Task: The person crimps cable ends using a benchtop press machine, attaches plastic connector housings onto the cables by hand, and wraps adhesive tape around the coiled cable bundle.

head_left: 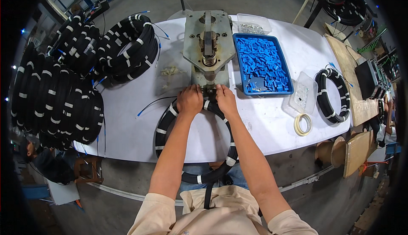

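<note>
At the foot of a grey metal press (193,52), my left hand (190,100) and my right hand (226,101) are held close together, fingers bent and closed. A thin black cable (158,102) with a blue tip runs out leftward from under my left hand. What my right fingers pinch is hidden by the hand. Between them sits a small dark part (208,91), right below the press's ram. A coil of black cable (201,178), bound with white tape bands, lies under my wrists and hangs over the table's front edge against my lap.
Taped black coils (59,103) are piled at the left. Right of the press stand a blue tray (290,91) of small blue parts and a clear box (265,24). Farther right are a clear container (307,90), a tape roll (303,124) and a single coil (324,99).
</note>
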{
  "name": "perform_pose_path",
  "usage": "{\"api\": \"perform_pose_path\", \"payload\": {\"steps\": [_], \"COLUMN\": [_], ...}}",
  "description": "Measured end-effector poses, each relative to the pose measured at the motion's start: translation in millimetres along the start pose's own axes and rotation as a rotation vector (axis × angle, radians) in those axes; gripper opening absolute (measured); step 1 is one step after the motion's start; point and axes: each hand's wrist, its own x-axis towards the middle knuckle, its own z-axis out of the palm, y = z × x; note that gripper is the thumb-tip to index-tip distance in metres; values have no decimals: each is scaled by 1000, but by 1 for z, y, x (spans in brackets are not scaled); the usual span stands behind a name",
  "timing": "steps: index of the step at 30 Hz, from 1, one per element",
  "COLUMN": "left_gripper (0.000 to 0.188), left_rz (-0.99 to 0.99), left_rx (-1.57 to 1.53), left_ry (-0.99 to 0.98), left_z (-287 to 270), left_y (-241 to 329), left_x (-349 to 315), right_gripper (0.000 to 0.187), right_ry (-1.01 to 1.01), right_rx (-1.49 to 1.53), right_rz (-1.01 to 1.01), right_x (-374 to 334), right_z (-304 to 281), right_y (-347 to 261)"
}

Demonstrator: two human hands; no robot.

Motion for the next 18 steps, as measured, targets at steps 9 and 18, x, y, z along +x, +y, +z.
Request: {"api": "perform_pose_path", "payload": {"steps": [9, 18], "left_gripper": [35, 37], "left_rz": [10, 4], "left_rx": [-2, 18], "left_ry": [28, 6], "left_z": [2, 3], "left_y": [0, -1], "left_x": [0, 0], "right_gripper": [46, 45], "right_ry": [-22, -36], "right_rx": [57, 117], "right_rz": [30, 33], "right_x": [0, -1], "right_z": [-1, -2], "right_y": [2, -1]}}
